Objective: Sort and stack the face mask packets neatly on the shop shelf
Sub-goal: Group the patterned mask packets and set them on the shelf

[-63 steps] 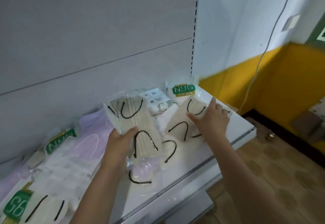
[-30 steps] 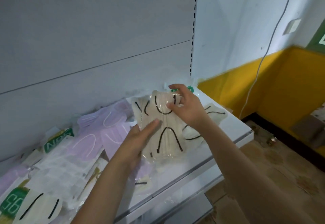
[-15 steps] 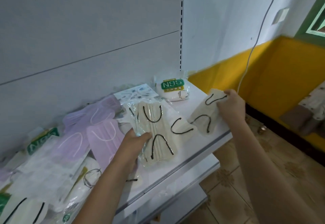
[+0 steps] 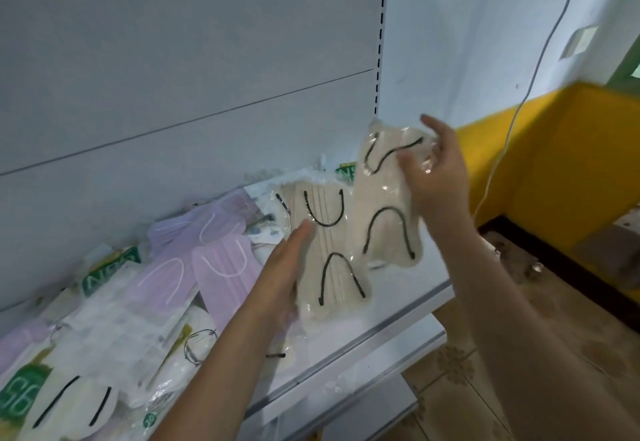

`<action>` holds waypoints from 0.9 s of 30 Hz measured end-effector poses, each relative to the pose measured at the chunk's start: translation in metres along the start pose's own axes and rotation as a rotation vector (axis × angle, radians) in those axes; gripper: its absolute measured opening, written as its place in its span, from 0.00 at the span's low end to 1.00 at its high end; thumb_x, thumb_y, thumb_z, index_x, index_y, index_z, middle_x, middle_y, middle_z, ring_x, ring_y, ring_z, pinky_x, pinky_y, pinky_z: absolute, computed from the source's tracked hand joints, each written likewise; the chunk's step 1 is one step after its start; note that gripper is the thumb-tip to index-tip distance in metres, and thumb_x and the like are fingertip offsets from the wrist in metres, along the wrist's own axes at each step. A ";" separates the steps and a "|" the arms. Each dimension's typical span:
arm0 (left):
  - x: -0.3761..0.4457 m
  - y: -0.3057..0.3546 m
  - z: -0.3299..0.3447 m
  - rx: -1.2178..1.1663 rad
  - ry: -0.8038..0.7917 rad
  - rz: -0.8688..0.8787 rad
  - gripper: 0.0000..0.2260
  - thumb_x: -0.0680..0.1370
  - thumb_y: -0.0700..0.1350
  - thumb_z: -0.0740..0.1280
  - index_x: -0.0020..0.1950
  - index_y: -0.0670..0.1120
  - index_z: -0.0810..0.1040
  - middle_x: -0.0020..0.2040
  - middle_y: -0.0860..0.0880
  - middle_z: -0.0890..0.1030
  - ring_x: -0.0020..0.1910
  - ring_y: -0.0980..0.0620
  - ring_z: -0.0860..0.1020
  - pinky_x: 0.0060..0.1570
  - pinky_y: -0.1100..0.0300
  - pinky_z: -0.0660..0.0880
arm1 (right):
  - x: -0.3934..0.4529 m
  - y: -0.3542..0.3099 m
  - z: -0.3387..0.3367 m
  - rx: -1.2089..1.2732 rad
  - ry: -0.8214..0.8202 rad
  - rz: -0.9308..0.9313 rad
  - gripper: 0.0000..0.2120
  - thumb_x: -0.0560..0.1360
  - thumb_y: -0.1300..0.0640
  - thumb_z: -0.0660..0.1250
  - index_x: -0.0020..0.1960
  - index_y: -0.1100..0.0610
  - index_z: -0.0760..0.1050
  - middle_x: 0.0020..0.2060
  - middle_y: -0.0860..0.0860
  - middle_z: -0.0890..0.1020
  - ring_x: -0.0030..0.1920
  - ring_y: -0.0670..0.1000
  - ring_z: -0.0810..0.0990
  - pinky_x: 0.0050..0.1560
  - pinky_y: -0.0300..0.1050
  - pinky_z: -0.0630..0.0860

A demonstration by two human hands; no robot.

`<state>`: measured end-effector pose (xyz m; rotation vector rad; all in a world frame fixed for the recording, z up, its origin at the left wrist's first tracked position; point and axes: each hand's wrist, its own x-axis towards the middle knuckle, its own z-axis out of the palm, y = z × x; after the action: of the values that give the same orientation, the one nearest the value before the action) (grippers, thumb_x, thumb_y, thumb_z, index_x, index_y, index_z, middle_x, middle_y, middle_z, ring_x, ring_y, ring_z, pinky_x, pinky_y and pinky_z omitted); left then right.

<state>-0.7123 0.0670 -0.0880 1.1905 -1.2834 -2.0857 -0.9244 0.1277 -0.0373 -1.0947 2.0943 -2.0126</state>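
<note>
While the left hand (image 4: 287,267) is gripping one cream packet (image 4: 329,250) upright, the right hand (image 4: 436,177) is pinching another packet (image 4: 388,198), long axis tilted vertical.

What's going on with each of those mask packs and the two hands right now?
Left hand: holds a beige pack by its edge.
Left beige pack: held over the shelf.
Right hand: fingers grip another pack.
Right beige pack: lifted, tilted.
Purple packs: lying overlapped.
N95 packs: lying loose.
</note>
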 end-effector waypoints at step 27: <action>-0.085 0.011 -0.114 0.250 0.166 0.404 0.11 0.79 0.46 0.70 0.60 0.46 0.82 0.55 0.47 0.86 0.54 0.49 0.84 0.57 0.50 0.81 | -0.093 -0.103 0.160 0.685 -0.833 0.440 0.13 0.75 0.61 0.69 0.58 0.62 0.79 0.50 0.58 0.86 0.51 0.57 0.85 0.48 0.50 0.81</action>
<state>-0.5718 0.0635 -0.0638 1.0678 -1.5847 -1.5440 -0.7305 0.0458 -0.0114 -0.9631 1.0021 -1.4733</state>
